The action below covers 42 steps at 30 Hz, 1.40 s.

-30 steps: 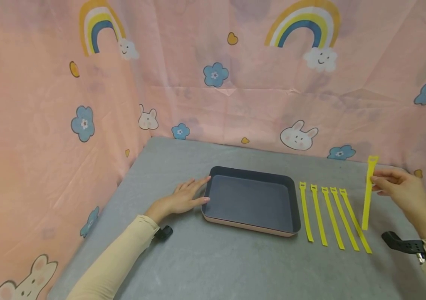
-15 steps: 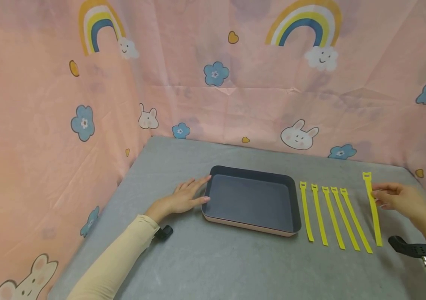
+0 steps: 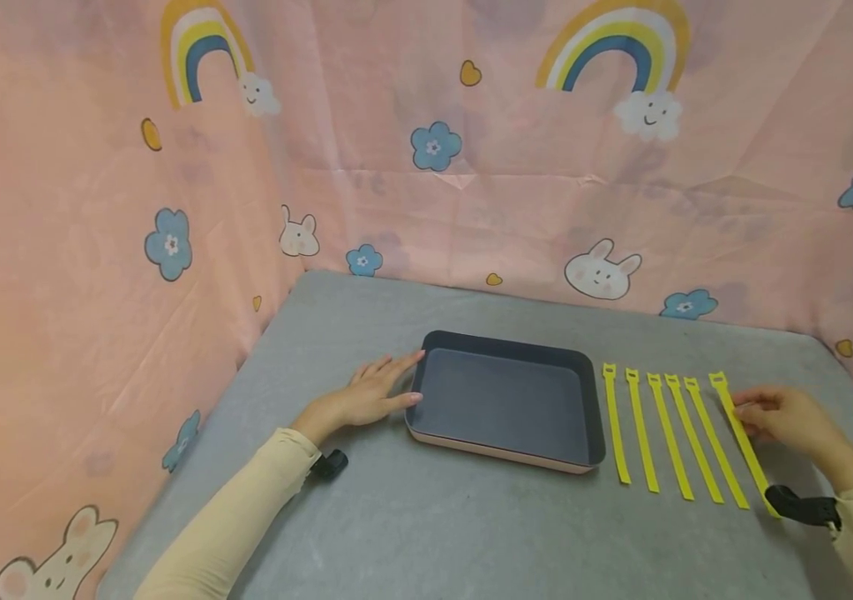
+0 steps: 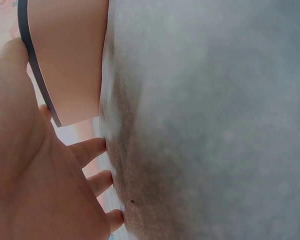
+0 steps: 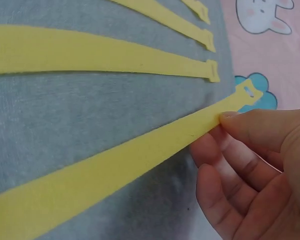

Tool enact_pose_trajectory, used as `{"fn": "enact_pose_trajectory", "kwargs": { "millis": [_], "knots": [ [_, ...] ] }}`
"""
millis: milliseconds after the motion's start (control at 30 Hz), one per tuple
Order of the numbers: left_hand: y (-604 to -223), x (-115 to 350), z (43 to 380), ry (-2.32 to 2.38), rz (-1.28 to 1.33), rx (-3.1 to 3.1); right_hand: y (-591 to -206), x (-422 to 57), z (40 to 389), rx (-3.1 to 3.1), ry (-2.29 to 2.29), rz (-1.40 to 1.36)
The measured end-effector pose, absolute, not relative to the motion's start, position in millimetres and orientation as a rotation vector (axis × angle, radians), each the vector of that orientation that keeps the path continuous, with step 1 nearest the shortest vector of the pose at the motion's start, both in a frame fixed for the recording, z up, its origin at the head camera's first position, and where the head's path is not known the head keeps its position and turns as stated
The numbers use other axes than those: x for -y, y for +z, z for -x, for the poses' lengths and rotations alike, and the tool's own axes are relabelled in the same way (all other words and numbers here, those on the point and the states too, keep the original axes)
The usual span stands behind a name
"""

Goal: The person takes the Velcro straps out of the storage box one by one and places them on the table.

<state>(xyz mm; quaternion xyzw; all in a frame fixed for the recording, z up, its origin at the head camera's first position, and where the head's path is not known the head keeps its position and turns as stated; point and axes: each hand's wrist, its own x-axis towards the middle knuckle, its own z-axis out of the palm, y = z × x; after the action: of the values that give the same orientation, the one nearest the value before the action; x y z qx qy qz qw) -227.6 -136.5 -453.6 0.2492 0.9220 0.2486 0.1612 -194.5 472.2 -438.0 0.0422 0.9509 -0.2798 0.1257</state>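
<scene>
My right hand [image 3: 794,421] pinches a yellow hook-and-loop cable tie [image 3: 749,450] between thumb and fingers, just below its slotted head. In the right wrist view, that head lifts off the grey surface while the strip runs down to the lower left. To the left of it, several more yellow cable ties [image 3: 616,425] lie side by side, heads toward the back. My left hand [image 3: 370,396] is spread at the left end of a rectangular baking tray [image 3: 501,455], dark inside and pinkish outside. Its thumb and index finger touch the rim, and other fingertips rest on the tabletop in the left wrist view.
A grey cloth-like tabletop [image 3: 396,517] lies under everything. A pink printed curtain [image 3: 366,200] with rainbows, bunnies and flowers stands along the back and left edges. A black wrist-camera mount [image 3: 801,506] hangs under the right wrist, overlapping the held tie's lower end.
My right hand has lowered the cable tie and brought it to a slant alongside the row, its lower end swinging right. The left hand and tray stay put.
</scene>
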Motion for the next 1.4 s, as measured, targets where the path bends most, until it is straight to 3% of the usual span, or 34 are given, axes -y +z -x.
{"fn": "enact_pose_trajectory", "kwargs": {
  "millis": [1400],
  "knots": [
    [-452.9,134.2,226.6,0.71,-0.722,-2.625,-441.9,-465.1,185.6,-2.876,-0.711,-0.229]
  ]
}}
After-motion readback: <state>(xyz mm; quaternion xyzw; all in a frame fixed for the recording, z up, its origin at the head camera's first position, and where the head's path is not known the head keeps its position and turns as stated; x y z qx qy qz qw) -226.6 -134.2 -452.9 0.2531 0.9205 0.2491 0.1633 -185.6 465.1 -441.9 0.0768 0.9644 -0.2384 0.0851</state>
